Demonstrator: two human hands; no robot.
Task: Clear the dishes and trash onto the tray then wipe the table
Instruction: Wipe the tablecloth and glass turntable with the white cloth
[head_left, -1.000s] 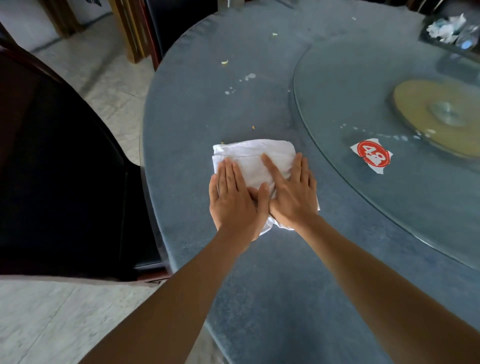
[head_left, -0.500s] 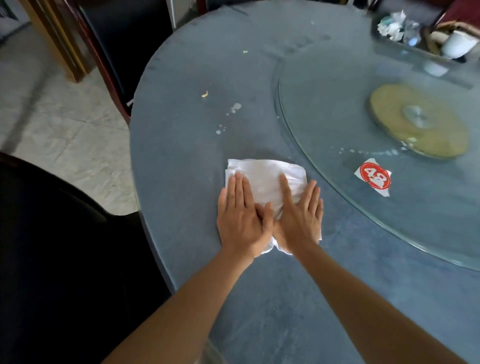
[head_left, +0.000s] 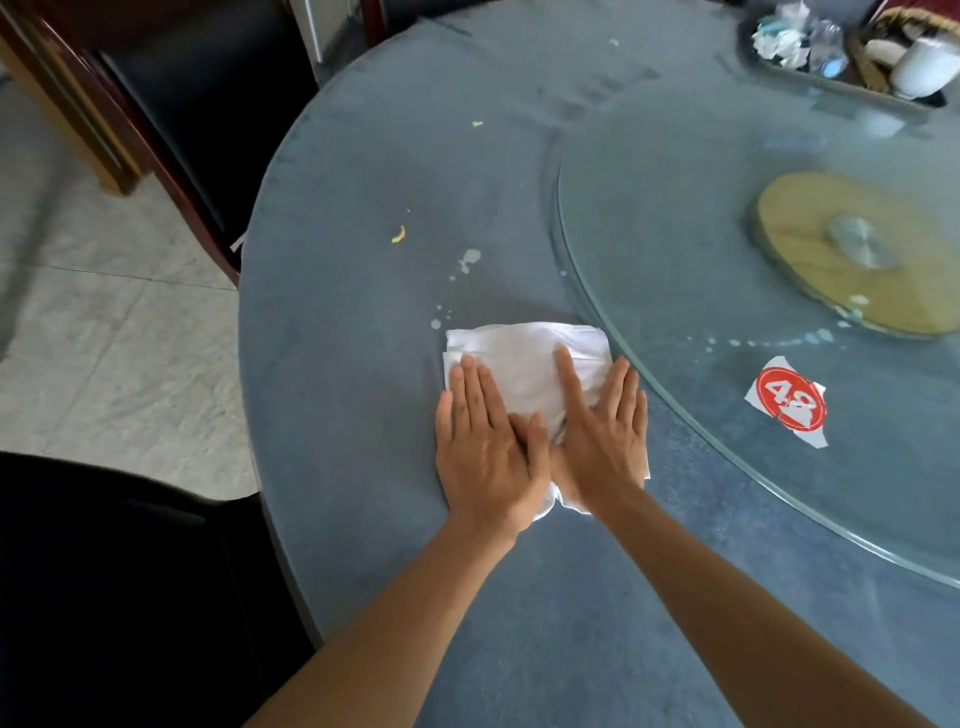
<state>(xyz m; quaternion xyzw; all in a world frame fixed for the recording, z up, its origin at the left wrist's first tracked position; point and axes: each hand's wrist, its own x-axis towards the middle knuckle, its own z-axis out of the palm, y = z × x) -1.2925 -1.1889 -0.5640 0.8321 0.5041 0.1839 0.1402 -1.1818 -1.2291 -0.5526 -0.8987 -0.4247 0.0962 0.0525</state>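
Both hands flat on the white cloth (head_left: 524, 364), fingers straight and spread, pressing it to the desk (head_left: 363, 364). Left hand (head_left: 485, 447) covers the cloth's near-left part, right hand (head_left: 602, 441) the near-right, thumbs overlapping in the middle. Nothing pinched or gripped.

Change over the last second: the cloth with both hands on it sits closer to the spill than before. The pale splash marks (head_left: 465, 262) were well ahead of the cloth; now the nearest droplets lie just beyond its far-left corner. Cloth's right side is also just beside the rim of the glass turntable (head_left: 675, 156). Hand pose is unchanged, palms down throughout. The head camera swings too, so some of the shift is view, but the gap between cloth and droplets clearly shrinks.

Meaning: wiping stage, push stroke heading away from the near edge toward the far-left. Droplets not reached yet, so that patch is still dirty. A yellow crumb (head_left: 399, 234) lies farther out toward the left edge, another crumb (head_left: 477, 123) farther still. On the glass, a torn red-and-white label (head_left: 787, 402) and white smears remain.

Tray (head_left: 810, 78) at the far right corner already holds crumpled trash and a white cup, so clearing looks mostly done, label aside. Wiping looks early, most marks untouched.
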